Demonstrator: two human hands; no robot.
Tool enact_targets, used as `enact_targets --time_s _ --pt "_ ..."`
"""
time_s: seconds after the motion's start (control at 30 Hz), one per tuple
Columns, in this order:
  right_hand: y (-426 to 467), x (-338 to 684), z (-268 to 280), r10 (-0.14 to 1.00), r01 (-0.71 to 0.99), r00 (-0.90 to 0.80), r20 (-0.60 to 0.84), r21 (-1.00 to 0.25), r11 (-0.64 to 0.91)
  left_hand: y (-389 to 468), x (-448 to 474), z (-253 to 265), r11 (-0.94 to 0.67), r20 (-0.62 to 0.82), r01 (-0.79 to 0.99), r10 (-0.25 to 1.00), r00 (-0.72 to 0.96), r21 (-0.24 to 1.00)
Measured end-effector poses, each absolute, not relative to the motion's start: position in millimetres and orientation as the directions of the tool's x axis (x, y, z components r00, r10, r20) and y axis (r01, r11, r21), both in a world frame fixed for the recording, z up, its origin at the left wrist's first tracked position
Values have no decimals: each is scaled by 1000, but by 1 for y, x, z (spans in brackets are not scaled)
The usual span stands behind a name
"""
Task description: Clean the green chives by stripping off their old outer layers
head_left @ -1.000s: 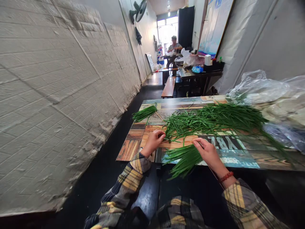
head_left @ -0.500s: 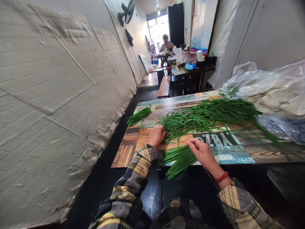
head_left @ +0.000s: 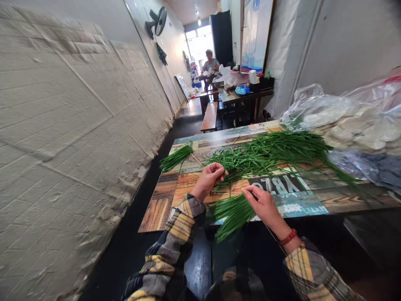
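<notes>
My right hand [head_left: 261,202] pinches a thin wooden skewer [head_left: 272,233], whose lower end runs back along my wrist. A fan of green chives [head_left: 233,213] hangs from that skewer over the table's near edge. My left hand [head_left: 211,177] is at the left end of a loose pile of chives [head_left: 266,150], its thumb and fingers curled together on what looks like a chive. Beyond it, a finished-looking bundle of chives [head_left: 176,158] lies at the table's left end with its stick pointing towards my left hand.
The patchwork-patterned table [head_left: 156,211] stands before me. Clear plastic bags [head_left: 354,121] with pale contents sit at its right. A white brick wall [head_left: 62,146] runs along the left. Farther off are a bench [head_left: 209,117], another cluttered table [head_left: 232,97] and a seated person [head_left: 209,65].
My left hand has lifted and moved right, to the edge of the loose pile. My right hand stays at the skewered chives. The whole view has shifted slightly.
</notes>
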State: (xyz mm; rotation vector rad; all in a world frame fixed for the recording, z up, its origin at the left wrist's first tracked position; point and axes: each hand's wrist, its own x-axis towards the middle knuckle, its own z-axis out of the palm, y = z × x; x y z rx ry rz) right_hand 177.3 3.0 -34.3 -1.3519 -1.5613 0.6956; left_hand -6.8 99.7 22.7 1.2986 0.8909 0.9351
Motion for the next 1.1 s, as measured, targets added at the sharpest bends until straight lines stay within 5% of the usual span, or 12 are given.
enact_targets --time_s 0.57,1.1 --pt "6 177 -35 965 400 87 247 -896 193 104 11 11 286 -56 -397 865 499 872" --pt "7 172 -33 953 367 172 249 -914 173 96 13 12 466 -206 -328 779 592 821"
